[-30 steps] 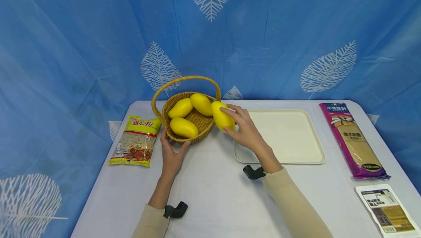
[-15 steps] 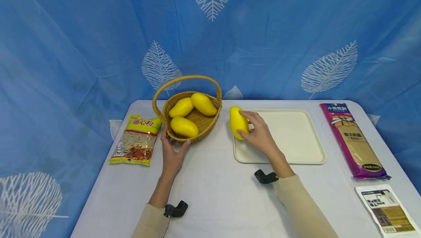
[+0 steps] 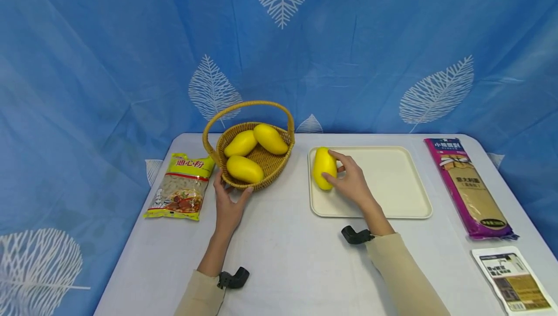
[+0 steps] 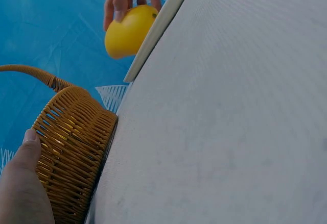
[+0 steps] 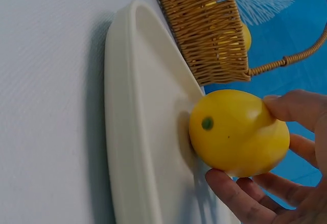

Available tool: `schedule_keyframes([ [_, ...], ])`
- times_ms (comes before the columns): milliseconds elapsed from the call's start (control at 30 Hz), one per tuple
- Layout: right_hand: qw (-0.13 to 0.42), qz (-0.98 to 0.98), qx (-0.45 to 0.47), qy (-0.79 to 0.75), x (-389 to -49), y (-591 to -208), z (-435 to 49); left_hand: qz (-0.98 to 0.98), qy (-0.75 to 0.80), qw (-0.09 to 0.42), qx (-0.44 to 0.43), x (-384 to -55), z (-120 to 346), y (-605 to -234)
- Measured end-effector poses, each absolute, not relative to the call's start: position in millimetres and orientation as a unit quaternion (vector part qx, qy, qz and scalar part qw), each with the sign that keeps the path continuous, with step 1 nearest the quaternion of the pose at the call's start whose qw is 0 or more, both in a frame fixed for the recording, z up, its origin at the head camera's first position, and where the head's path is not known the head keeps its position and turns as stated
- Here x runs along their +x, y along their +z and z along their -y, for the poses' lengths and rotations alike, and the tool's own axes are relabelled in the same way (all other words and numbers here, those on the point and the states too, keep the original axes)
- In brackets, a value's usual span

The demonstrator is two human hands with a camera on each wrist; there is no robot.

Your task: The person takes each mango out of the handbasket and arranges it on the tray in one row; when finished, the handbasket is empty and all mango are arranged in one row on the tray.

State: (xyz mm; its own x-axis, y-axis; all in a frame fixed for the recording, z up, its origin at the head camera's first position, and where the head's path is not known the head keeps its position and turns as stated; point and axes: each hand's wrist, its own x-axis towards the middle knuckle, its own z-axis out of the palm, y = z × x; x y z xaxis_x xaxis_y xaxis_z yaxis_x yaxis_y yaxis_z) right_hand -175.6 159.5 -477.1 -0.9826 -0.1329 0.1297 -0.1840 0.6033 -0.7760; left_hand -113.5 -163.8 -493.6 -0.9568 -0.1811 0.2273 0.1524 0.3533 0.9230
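Behind white table (image 3: 283, 253), blue backdrop (image 3: 348, 35)

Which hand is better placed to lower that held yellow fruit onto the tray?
Right, most likely. The right hand already holds the yellow fruit over the end of the tray nearest the basket. The left hand is farther off, touching the basket.

Blue leaf-print backdrop (image 3: 340, 78) behind white table (image 3: 287, 262)
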Motion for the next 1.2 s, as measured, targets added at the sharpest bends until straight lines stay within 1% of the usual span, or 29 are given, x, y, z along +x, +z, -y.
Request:
schedule_keyframes([
  [167, 0.002, 0.897, 0.082, 0.434, -177.1, -476.9, -164.1, 0.812, -0.565, 0.146, 0.008, -113.2, 163.2, -493.1],
  [500, -0.047, 0.901, 0.079, 0.423, -180.1, -477.8, -167.3, 0.812, -0.561, 0.161, -0.001, -111.5, 162.8, -491.4],
  [700, -0.069, 0.903, 0.087, 0.415, -179.6, -479.1, -168.8, 0.811, -0.560, 0.169, 0.005, -124.6, 171.8, -524.9],
  [733, -0.071, 0.903, 0.091, 0.413, -179.6, -479.0, -169.2, 0.812, -0.559, 0.169, 0.008, -126.6, 173.2, -530.0],
  [1200, -0.061, 0.898, 0.121, 0.418, -178.4, -477.8, -174.5, 0.809, -0.563, 0.167, 0.006, -126.3, 172.4, -528.6],
])
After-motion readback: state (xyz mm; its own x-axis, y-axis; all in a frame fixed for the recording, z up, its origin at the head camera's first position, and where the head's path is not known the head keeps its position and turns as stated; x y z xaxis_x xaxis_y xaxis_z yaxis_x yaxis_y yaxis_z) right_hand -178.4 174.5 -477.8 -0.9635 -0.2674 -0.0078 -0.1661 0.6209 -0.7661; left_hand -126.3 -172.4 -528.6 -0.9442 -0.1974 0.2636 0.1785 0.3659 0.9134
